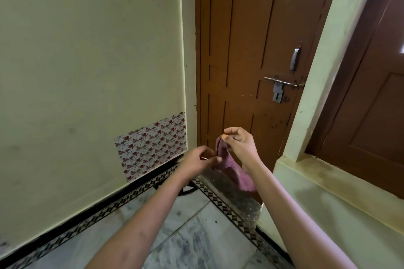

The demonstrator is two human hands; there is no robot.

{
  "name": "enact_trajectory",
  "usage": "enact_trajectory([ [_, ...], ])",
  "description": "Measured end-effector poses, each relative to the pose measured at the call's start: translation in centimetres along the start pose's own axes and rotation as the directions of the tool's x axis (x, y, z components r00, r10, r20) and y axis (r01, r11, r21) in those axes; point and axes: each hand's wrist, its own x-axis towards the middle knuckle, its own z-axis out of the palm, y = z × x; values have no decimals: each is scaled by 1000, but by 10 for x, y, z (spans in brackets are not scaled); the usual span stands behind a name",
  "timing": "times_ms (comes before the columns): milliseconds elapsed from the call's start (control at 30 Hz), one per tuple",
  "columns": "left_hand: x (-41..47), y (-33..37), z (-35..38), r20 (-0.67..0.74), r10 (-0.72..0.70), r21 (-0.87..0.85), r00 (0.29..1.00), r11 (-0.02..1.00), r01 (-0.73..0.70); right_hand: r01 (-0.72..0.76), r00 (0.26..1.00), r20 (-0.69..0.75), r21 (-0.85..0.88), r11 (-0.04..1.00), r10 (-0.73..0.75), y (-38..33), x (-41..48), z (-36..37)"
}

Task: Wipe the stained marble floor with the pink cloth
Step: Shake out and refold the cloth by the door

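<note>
The pink cloth [231, 168] hangs in the air in front of the brown door, its top edge pinched between thumb and fingers of my right hand [239, 143]. My left hand [200, 160] is just to its left, fingers curled, fingertips touching the cloth's left edge. Below both forearms lies the grey-veined marble floor [192, 231] with dark smudges on its tiles. The lower end of the cloth is hidden behind my right forearm.
A brown wooden door [251, 50] with a metal latch [279, 87] stands ahead. A cream wall with a floral patch [150, 144] is on the left. A raised ledge [328, 185] and pillar are on the right. A black-and-white patterned border [105, 209] edges the floor.
</note>
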Motion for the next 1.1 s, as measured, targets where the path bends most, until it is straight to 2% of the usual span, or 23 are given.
enact_trajectory([
  [167, 5, -3, 6, -138, -21, -95, 990, 995, 8, 19, 1000, -10, -24, 1000, -19, -6, 1, -5],
  [233, 6, -9, -3, -146, -18, -102, 989, 995, 3, 28, 1000, -12, -30, 999, -29, -3, 1, -8],
  [300, 4, -11, -8, -91, -1, -119, 996, 993, -10, 34, 999, -11, -21, 999, -35, -2, 1, -10],
  [367, 4, -12, -6, -35, -1, -16, 999, 1000, 0, 34, 999, -1, -7, 999, -34, -3, 1, -8],
  [467, 5, -17, -2, -151, 34, 211, 988, 977, -2, 28, 1000, -8, -11, 1000, -28, 0, 0, -6],
  [533, 6, -20, -6, -216, 50, 271, 975, 962, 11, 22, 998, -56, -43, 999, -25, 5, 0, -8],
  [667, 11, -15, -25, -239, 64, 324, 969, 946, 17, 47, 993, -100, -175, 983, -65, 17, 3, -13],
  [733, 15, -7, -35, -287, 51, 214, 957, 977, 12, 45, 995, -75, -216, 975, -62, 24, 4, -13],
  [800, 18, 3, -43, -312, -7, -10, 950, 1000, 4, 25, 998, -45, -202, 979, -35, 28, 3, -11],
  [867, 20, 16, -53, -296, -58, -155, 954, 988, 12, 6, 1000, 13, -176, 984, -4, 28, 3, -11],
  [933, 20, 26, -64, -215, -89, -234, 973, 971, 37, 5, 996, 88, -122, 993, 6, 27, 0, -10],
  [1000, 20, 31, -76, -77, -91, -314, 993, 947, 62, 13, 987, 159, -74, 997, -1, 28, -2, -7],
  [1033, 21, 33, -81, -23, -80, -334, 997, 940, 68, 22, 983, 186, -92, 995, -5, 30, -2, -6],
  [1100, 21, 37, -90, 16, -59, -292, 998, 955, 61, 56, 977, 211, -233, 971, -6, 37, -1, -2],
])
